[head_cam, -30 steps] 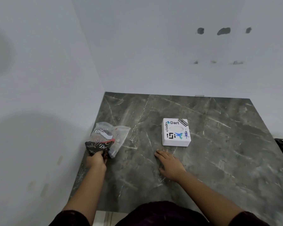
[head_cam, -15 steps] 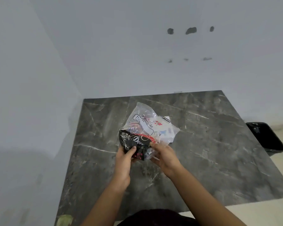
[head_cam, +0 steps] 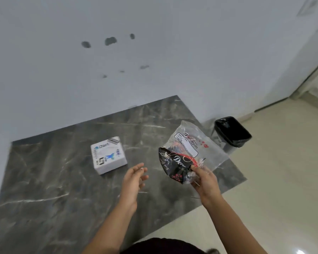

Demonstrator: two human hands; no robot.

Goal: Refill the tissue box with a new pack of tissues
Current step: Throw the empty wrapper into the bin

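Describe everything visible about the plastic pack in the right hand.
The plastic pack is a crinkled, flat-looking bag: clear film above with a white printed label and small red marks, black below with white script and red dots. It looks limp, with little visible inside. It is held in the air, tilted, over the right edge of the marble table, its top corner toward the black bin. Only the right hand touches it, fingers pinching its lower part.
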